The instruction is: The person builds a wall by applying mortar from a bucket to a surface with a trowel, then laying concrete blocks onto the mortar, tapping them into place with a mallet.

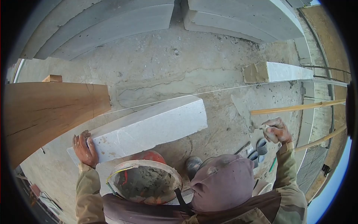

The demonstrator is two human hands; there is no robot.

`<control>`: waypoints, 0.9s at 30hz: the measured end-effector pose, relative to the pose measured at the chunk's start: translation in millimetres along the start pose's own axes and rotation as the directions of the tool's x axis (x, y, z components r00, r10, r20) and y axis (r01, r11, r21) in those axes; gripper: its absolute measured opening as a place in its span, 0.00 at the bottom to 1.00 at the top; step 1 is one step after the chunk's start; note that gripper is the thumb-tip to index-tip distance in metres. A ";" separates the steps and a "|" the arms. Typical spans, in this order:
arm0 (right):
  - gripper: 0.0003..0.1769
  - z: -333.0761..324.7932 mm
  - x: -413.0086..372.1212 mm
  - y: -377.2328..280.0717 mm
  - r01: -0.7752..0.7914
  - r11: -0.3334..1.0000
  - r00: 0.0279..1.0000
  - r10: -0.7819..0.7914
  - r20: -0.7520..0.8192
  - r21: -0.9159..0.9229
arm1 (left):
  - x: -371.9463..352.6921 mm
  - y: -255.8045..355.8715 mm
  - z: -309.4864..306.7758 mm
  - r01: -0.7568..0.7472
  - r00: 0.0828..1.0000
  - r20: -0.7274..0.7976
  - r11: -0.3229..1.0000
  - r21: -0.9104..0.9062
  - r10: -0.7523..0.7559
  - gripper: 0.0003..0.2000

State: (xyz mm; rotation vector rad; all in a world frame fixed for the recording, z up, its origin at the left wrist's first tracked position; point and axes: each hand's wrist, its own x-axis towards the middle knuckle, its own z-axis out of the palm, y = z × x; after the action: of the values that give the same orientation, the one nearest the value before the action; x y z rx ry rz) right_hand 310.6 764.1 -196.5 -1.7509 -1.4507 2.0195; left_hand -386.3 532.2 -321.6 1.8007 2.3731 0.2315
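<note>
My left hand lies with fingers spread on the left end of a long white block, which sits at a slant on the concrete floor. My right hand is out to the right, closed round the handle of what looks like a trowel. Its pale, mortar-coloured blade points up and left and blends with the floor. Close below the block stands a bucket of wet grey mortar. A taut white string runs just beyond the block's far edge.
Another white block lies at the right along the string. A wooden board reaches in from the left. Large stacked blocks line the back. A wooden stick and grey sandals are near my right arm.
</note>
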 end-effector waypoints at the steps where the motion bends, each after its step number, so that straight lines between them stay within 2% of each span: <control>1: 0.16 8.6 6.5 35.2 -0.049 0.998 0.998 0.051 -0.042 0.035 | 1.2 0.7 -0.1 0.005 1.000 0.004 1.000 -0.004 -0.005 0.17; 2: 0.16 15.3 15.9 61.9 -0.098 0.992 0.991 0.104 -0.079 0.073 | 1.3 0.4 -1.5 0.010 1.000 0.009 1.000 -0.004 -0.010 0.17; 5: 0.15 47.5 87.8 82.8 -0.071 0.986 0.984 0.044 -0.172 -0.153 | 1.0 -0.9 -0.7 0.007 1.000 0.018 1.000 -0.004 -0.007 0.17; 6: 0.15 59.7 114.8 71.7 0.031 0.925 0.977 -0.109 -0.186 -0.379 | 0.4 -1.1 0.1 0.009 1.000 0.021 1.000 0.006 -0.009 0.17; 7: 0.16 72.2 145.4 57.3 0.120 0.803 0.951 -0.262 -0.165 -0.585 | 0.5 -1.6 0.9 0.005 1.000 0.011 1.000 -0.002 -0.005 0.17; 8: 0.18 79.2 181.1 50.3 0.322 0.671 0.881 -0.470 -0.047 -0.668 | 0.5 -1.0 0.6 0.003 1.000 0.003 1.000 -0.012 -0.003 0.17; 9: 0.20 87.8 215.4 41.1 0.500 0.487 0.759 -0.644 0.092 -0.716 | 1.1 1.5 -1.3 0.013 1.000 0.007 1.000 -0.001 -0.013 0.17; 12: 0.24 136.3 262.8 -31.7 0.544 0.402 0.794 -0.529 0.298 -0.736 | 0.3 0.5 0.2 0.029 1.000 -0.004 0.999 -0.015 -0.029 0.17; 13: 0.26 151.6 274.7 -47.1 0.537 0.343 0.806 -0.480 0.348 -0.771 | 0.3 3.5 -1.5 0.039 0.999 -0.010 0.999 -0.023 -0.039 0.17; 14: 0.26 164.6 286.6 -57.4 0.546 0.337 0.799 -0.486 0.355 -0.767 | -0.5 3.3 -2.0 0.045 0.999 -0.018 0.999 -0.017 -0.045 0.17; 16: 0.24 188.0 303.9 -68.6 0.719 0.323 0.677 -0.525 0.516 -0.615 | -1.0 0.9 0.1 0.042 0.999 -0.023 0.999 -0.025 -0.043 0.17; 17: 0.24 198.7 310.6 -73.4 0.720 0.320 0.675 -0.530 0.513 -0.616 | -1.8 -0.6 2.1 0.036 0.999 -0.036 0.999 -0.023 -0.037 0.16; 19: 0.23 216.6 318.1 -81.4 0.734 0.377 0.679 -0.428 0.596 -0.565 | -2.0 -0.4 1.2 0.029 0.999 -0.035 0.999 -0.022 -0.030 0.16; 20: 0.23 222.8 319.0 -85.1 0.730 0.377 0.682 -0.436 0.587 -0.569 | -0.8 -0.1 1.2 0.028 0.999 -0.031 0.999 -0.021 -0.029 0.16; 22: 0.24 233.8 318.5 -87.6 0.754 0.371 0.655 -0.360 0.664 -0.542 | -0.8 0.1 1.7 0.017 0.999 -0.034 1.000 -0.019 -0.018 0.16; 24: 0.25 235.7 317.3 -84.2 0.737 0.343 0.675 -0.329 0.661 -0.582 | -0.8 -0.3 1.7 0.017 0.999 -0.032 1.000 -0.015 -0.017 0.16; 26: 0.24 228.5 315.8 -77.2 0.659 0.297 0.751 -0.322 0.577 -0.691 | -1.0 0.9 1.7 0.025 0.999 -0.033 1.000 -0.013 -0.026 0.16; 27: 0.24 223.7 313.1 -76.3 0.658 0.297 0.751 -0.322 0.576 -0.692 | -0.7 1.3 1.4 0.025 0.999 -0.033 1.000 -0.014 -0.025 0.16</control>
State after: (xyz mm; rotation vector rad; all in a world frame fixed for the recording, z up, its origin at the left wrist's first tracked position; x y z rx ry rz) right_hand -11.9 869.3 -393.5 -0.7511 -3.0652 1.2370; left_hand -384.6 531.9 -322.6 1.7740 2.4089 0.2755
